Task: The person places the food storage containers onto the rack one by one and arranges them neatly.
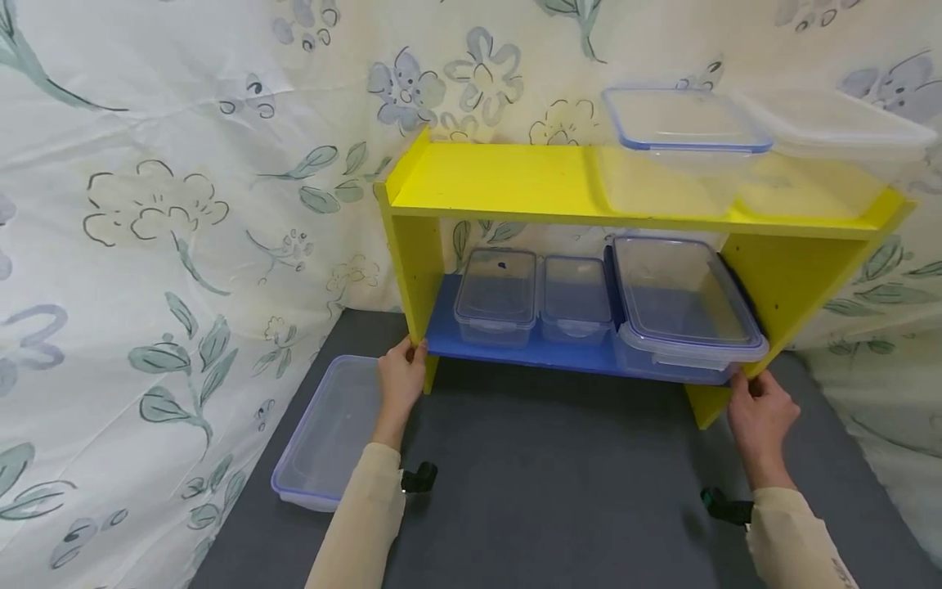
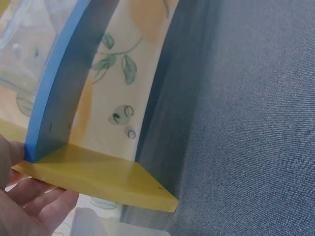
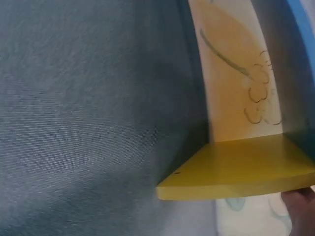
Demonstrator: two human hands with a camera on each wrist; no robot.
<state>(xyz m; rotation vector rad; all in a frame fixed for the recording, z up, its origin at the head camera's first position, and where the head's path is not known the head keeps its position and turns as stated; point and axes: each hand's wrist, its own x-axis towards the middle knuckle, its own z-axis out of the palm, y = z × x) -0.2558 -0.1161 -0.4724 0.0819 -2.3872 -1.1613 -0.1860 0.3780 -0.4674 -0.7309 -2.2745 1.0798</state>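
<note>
A small shelf unit stands before me, with a yellow top board (image 1: 508,176), yellow side panels and a blue lower board (image 1: 515,353). My left hand (image 1: 401,380) grips the left side panel (image 2: 98,177) at its front edge. In the left wrist view the thumb lies by the blue board's end and the fingers lie along the panel's outer face. On the other side, my right hand (image 1: 763,413) grips the right side panel (image 3: 246,164) at the same height; most of that hand is cut off in the right wrist view.
Two small clear lidded containers (image 1: 496,286) (image 1: 577,290) and a larger one (image 1: 680,294) sit on the blue board. Two more clear containers (image 1: 684,123) (image 1: 832,123) stand on top. A shallow clear container (image 1: 331,433) rests on the dark table (image 1: 559,491), left of the shelf.
</note>
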